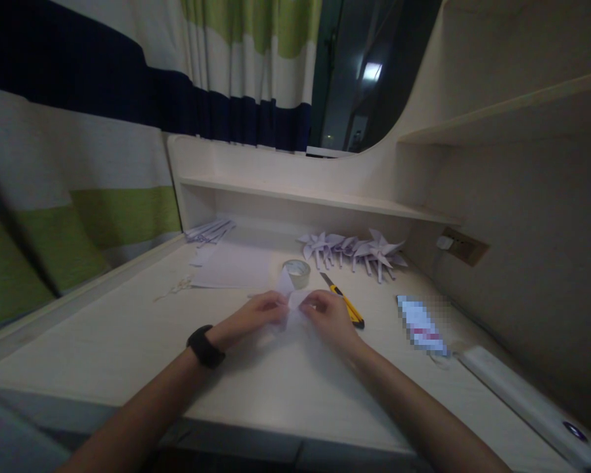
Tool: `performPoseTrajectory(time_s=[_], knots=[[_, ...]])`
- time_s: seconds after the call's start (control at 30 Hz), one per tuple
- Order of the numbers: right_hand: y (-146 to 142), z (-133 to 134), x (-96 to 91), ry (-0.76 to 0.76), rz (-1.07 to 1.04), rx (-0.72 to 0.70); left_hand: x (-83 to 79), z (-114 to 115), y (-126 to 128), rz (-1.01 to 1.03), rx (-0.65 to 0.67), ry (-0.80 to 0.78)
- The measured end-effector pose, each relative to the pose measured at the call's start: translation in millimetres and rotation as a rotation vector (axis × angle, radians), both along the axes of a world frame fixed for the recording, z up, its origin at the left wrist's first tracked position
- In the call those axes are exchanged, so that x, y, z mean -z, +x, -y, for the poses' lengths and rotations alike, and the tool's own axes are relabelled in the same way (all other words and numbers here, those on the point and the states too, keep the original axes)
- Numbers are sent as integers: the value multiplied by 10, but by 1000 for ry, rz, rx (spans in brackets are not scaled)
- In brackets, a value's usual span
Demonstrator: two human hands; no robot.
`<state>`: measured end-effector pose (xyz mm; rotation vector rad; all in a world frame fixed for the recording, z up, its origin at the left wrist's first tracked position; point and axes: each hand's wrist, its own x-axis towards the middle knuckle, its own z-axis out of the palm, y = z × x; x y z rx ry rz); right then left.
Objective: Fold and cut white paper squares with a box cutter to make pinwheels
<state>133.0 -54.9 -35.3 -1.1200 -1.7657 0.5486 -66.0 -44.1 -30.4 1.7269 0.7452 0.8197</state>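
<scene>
Between my two hands, just above the desk, is a folded piece of white paper (294, 303) with pointed flaps. My left hand (266, 310), a black band at its wrist, pinches the paper's left side. On the right side, my right hand (329, 315) grips a flap between thumb and fingers. Right behind the paper lies a roll of tape (297, 273). A yellow and black utility knife (347, 303) rests close by my right hand, its blade end pointing away from me. The paper's lower part is blurred.
Several white paper pinwheels (354, 251) stand at the back right. Paper sheets (234, 266) and rolled paper sticks (211, 231) lie at the back left, near a small tangle of string (181, 285). On the right are a blurred-out phone (421, 325) and a long white lamp-like bar (522, 394).
</scene>
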Motion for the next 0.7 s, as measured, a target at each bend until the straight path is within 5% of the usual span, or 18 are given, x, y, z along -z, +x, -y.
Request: performPoseTrajectory(time_s=[0.37, 0.7], knots=[[-12, 98, -170, -118, -219, -120, -96, 36, -75, 33, 15, 24], [30, 200, -249, -42, 223, -69, -158, 74, -97, -88, -1, 53]])
